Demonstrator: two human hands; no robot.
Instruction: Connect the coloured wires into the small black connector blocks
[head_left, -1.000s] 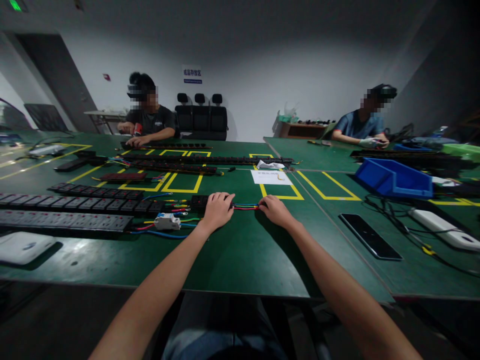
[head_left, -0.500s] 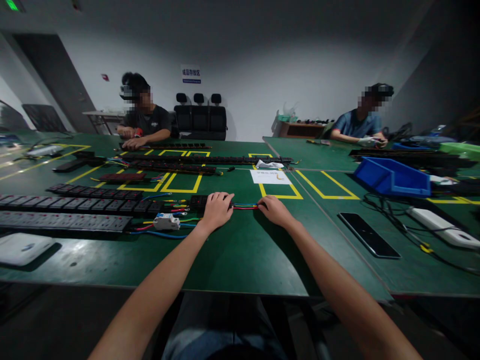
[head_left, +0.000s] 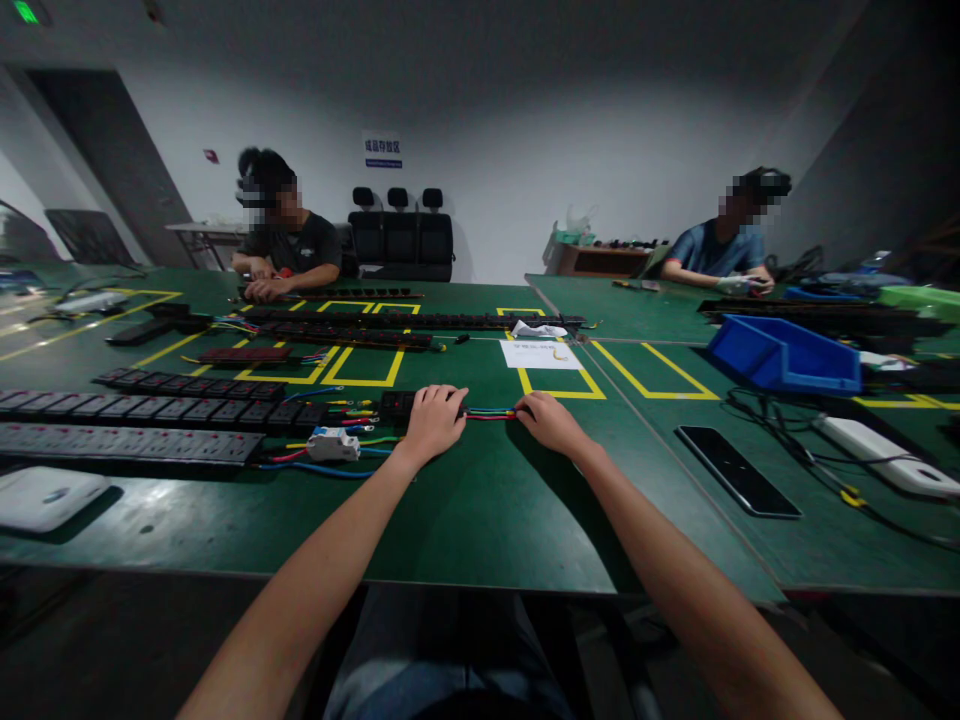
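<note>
Two hands are in view over the green worktop (head_left: 465, 520). By the left hand (head_left: 435, 422), a short black socket strip (head_left: 395, 402) is covered at its right end, the fingers laid over it and curled. By the right hand (head_left: 551, 422), the coloured wires (head_left: 491, 412) are pinched between thumb and fingers, close to their far end. The wires, with blue and red among them, are stretched nearly straight between the hands, and the strip is seated flat on the worktop, left of centre.

To the left, longer socket strips (head_left: 150, 408) are laid side by side, a grey strip (head_left: 127, 443) nearest. A white breaker (head_left: 334, 443) is noted among loose wires just beside the grey strip's right end. A white box (head_left: 49, 497) is placed at the near left.

Beyond the wires, a white paper sheet (head_left: 540, 354) is laid partly over yellow tape (head_left: 592, 378). To the right, a dark phone (head_left: 739, 470) is placed flat, with a white power strip (head_left: 889, 455) and a blue bin (head_left: 784, 355) farther off. Two persons are seen seated across the worktop, one at the left (head_left: 296, 245), one at the right (head_left: 716, 245).
</note>
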